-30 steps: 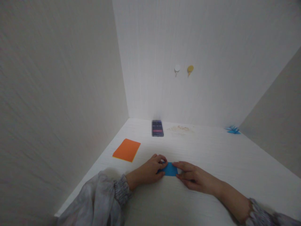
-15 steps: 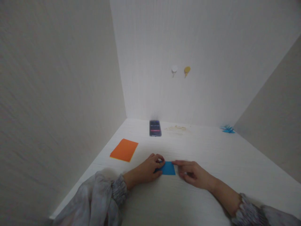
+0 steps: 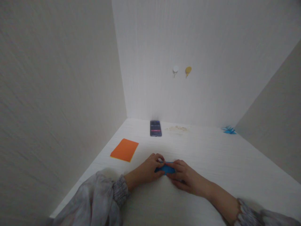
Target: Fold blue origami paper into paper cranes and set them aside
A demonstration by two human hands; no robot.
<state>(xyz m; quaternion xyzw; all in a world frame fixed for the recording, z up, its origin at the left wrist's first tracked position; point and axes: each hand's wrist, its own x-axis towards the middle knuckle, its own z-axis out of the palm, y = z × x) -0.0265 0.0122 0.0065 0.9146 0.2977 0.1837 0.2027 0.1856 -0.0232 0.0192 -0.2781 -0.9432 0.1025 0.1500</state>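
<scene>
A small folded piece of blue origami paper (image 3: pixel 168 169) lies on the white table in front of me, partly covered by fingers. At its left end, my left hand (image 3: pixel 152 168) grips it with thumb and fingers curled round the edge. My right hand (image 3: pixel 185 177) is on its right end, the index fingertip along the far edge close to the left fingers and other fingers near the front edge. Both hands rest low on the table. The fold's details under the fingers are hidden.
Orange square paper (image 3: pixel 125 150), with a yellow edge showing beneath, lies to the left. A dark blurred-out object (image 3: pixel 155 128) sits near the back wall. In the far right corner is a blue folded paper figure (image 3: pixel 229 130). White (image 3: pixel 175 69) and yellow hooks (image 3: pixel 188 70) are on the wall.
My right hand has moved left onto the blue paper, its fingertip sliding from the far right corner toward the left fingers. My left hand stays in place.
</scene>
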